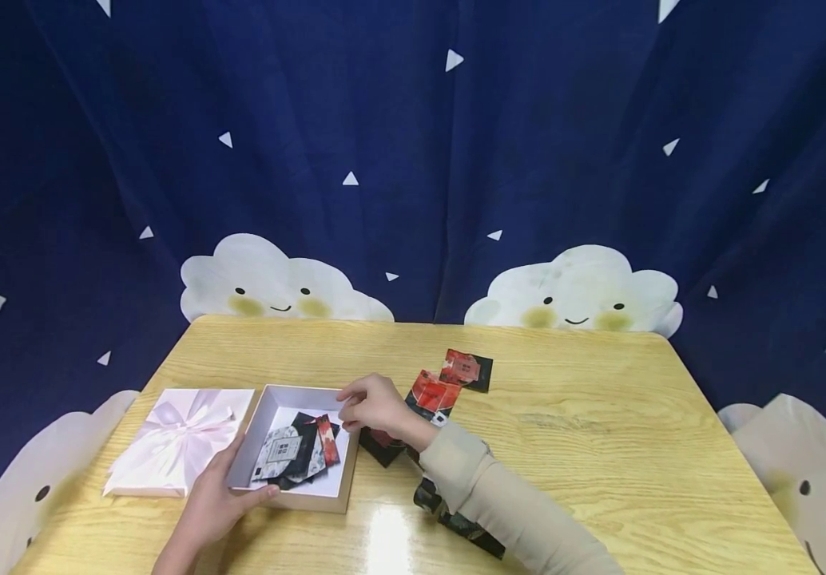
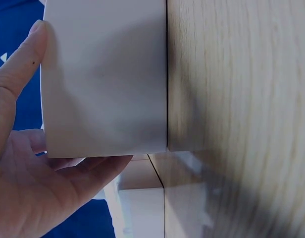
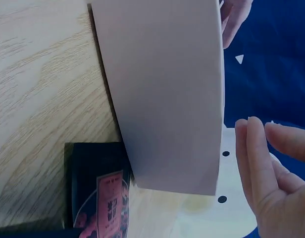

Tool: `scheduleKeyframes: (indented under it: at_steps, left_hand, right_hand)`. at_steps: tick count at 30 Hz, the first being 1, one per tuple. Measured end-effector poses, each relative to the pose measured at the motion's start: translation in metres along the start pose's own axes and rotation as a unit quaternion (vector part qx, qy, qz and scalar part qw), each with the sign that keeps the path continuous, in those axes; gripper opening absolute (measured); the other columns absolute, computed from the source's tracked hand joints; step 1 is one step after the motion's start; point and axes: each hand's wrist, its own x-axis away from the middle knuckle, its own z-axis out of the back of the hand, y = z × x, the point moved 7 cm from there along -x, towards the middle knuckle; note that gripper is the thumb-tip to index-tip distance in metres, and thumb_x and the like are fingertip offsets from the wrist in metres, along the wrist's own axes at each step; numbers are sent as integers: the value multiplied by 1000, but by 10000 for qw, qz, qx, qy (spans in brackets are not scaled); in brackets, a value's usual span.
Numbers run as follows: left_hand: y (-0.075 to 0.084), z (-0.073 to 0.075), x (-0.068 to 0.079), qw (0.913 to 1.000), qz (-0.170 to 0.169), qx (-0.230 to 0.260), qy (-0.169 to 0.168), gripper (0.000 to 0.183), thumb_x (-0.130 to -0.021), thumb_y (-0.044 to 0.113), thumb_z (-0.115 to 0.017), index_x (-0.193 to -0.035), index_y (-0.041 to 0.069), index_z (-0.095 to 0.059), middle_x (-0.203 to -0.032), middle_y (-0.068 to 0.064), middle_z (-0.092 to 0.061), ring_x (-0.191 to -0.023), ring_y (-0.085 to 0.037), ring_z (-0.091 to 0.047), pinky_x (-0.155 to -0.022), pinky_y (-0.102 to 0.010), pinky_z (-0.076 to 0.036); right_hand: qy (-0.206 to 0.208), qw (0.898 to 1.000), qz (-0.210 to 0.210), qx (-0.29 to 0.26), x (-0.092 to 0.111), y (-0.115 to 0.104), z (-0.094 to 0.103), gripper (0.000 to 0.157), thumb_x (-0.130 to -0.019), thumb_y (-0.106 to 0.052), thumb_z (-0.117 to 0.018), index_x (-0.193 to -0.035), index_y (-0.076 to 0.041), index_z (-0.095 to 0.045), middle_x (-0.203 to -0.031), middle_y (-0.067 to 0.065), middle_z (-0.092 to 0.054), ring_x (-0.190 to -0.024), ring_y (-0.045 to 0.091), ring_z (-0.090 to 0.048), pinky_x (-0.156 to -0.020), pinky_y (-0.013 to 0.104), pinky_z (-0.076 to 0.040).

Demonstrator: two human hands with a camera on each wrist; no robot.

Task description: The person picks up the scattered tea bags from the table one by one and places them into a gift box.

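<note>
A shallow white open box (image 1: pixel 346 479) stands on the table with several flat black, white and red packets (image 1: pixel 298 451) lying inside it. My left hand (image 1: pixel 216 501) grips the box's near left corner, its thumb at the near rim and its fingers along the left side. Over the box's far right edge is my right hand (image 1: pixel 379 409), fingers bent towards the thumb with nothing seen between them. In the right wrist view, the right hand (image 3: pixel 274 173) hovers beside the top of the box wall (image 3: pixel 162 99). Next to that wall lies a black packet with a pink label (image 3: pixel 110 203).
A white lid with a ribbon bow (image 1: pixel 183 435) lies left of the box. Red and black packets (image 1: pixel 466 369) lie right of the box, further back. More dark packets (image 1: pixel 470 531) sit partly under the right forearm. A blue curtain (image 1: pixel 413 160) hangs behind the table.
</note>
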Motion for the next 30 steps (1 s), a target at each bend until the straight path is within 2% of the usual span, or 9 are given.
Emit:
scheduleKeyframes:
  at_steps: [3,8,12,14,17,20,23,26,30]
  left_hand:
    - [0,0,0,10000,-17,-4,4,96,-62,23,-83,-131,-18,-31,-124,-40,-40,-111,-53,-41,-88,-61,-35]
    - [1,0,-1,10000,-54,-2,-4,96,-62,24,-83,-131,-18,-31,-124,-40,-40,-111,-53,-40,-89,-61,-34]
    - [0,-1,0,10000,-42,-18,-24,96,-62,24,-83,-131,-18,-31,-123,-40,-40,-111,-53,-40,-89,-61,-35]
    - [-1,-1,0,10000,-34,-21,-2,96,-62,23,-84,-130,-18,-31,-123,-40,-40,-110,-53,-41,-89,-60,-35]
    - [-2,0,1,10000,-13,0,13,96,-61,23,-84,-130,-18,-31,-123,-41,-40,-110,-53,-41,-88,-60,-36]
    - [-3,0,1,10000,15,3,-12,97,-62,23,-84,-131,-18,-30,-123,-41,-40,-110,-54,-41,-88,-61,-36]
    - [-3,0,2,10000,28,-19,-43,98,-62,25,-83,-131,-18,-30,-124,-41,-39,-110,-54,-41,-88,-61,-36]
    - [-3,-1,2,10000,-12,-47,-15,97,-62,25,-83,-131,-18,-30,-123,-40,-40,-110,-54,-41,-88,-61,-36]
    - [-2,-1,1,10000,-78,-35,40,96,-62,24,-84,-131,-18,-31,-123,-40,-40,-110,-54,-41,-88,-61,-36]
  right_hand:
    - [-71,9999,66,-61,6,-1,5,26,-77,10,-62,-103,12,-62,-73,13,-63,-61,23,-65,-57,31,-55]
    - [-192,9995,229,-36,23,-14,13,26,-79,6,-63,-105,9,-62,-77,13,-62,-68,36,-65,-60,40,-55]
    - [-195,9989,348,226,35,-26,21,26,-78,3,-65,-105,7,-63,-78,15,-63,-73,42,-63,-55,34,-55]
    - [-165,9984,400,366,35,-23,25,26,-78,2,-67,-103,5,-64,-78,14,-63,-70,38,-63,-52,28,-53]
    - [-117,9978,404,520,33,-14,31,28,-76,-4,-71,-103,2,-66,-76,9,-64,-63,23,-62,-50,24,-50]
    - [-144,9976,438,522,34,-7,36,32,-75,-7,-73,-105,2,-65,-75,4,-63,-60,12,-58,-53,32,-52]
    - [-242,9970,546,490,38,-6,41,35,-75,-9,-74,-106,2,-65,-75,3,-62,-59,18,-58,-55,41,-53]
    - [-357,9952,708,570,46,-13,47,34,-76,-9,-73,-108,0,-64,-77,4,-63,-59,19,-57,-51,33,-51]
    - [-457,9915,959,752,63,-32,54,35,-77,-5,-70,-110,3,-62,-80,11,-64,-59,10,-53,-49,20,-42]
